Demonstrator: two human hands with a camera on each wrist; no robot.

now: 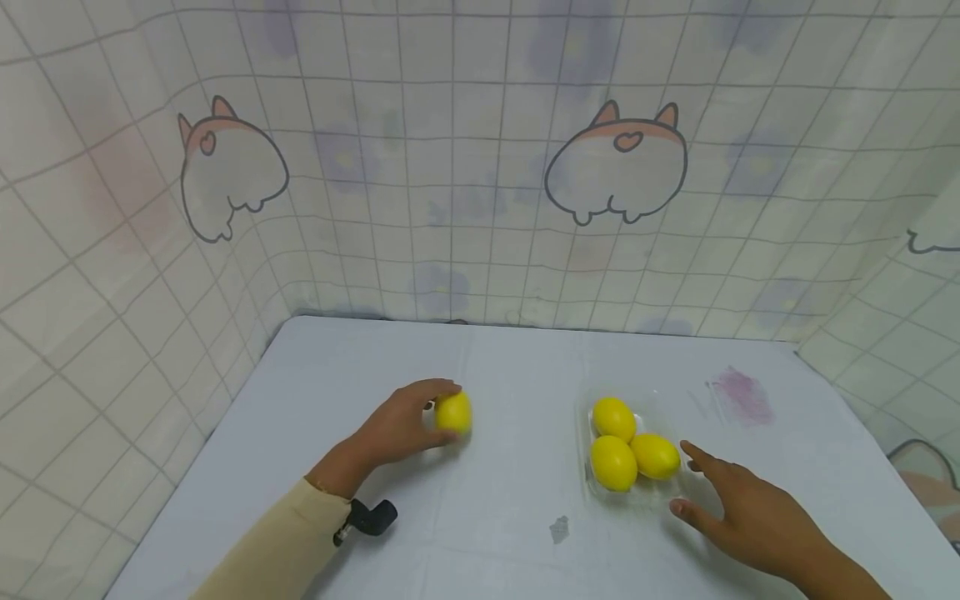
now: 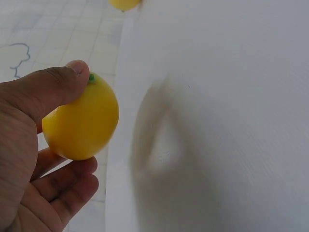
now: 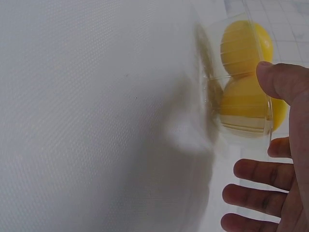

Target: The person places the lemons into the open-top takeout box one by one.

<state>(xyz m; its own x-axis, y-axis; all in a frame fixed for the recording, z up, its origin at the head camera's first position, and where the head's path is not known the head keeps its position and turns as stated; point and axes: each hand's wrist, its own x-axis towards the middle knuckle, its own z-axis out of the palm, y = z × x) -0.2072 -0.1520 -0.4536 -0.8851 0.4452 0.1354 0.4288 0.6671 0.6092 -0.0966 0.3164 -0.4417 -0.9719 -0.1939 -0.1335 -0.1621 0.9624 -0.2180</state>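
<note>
My left hand (image 1: 401, 423) holds a yellow lemon (image 1: 453, 413) between thumb and fingers, left of the table's middle. In the left wrist view the lemon (image 2: 89, 121) shows a green stem tip by the thumb, and a shadow falls on the table beside it. To the right stands a clear plastic box (image 3: 244, 123) with three lemons inside, among them a front-left lemon (image 1: 613, 463) and a right one (image 1: 656, 456). Just right of this box is my right hand (image 1: 750, 517), its fingers spread and holding nothing. Whether its thumb touches the rim, I cannot tell.
The white table (image 1: 510, 533) carries a pinkish smudge (image 1: 742, 396) at the back right and a small grey patch (image 1: 559, 529) near the front. Behind and at both sides hangs a checked curtain (image 1: 480, 167) with cartoon animal prints. A dark cable (image 1: 926, 446) shows at the right edge.
</note>
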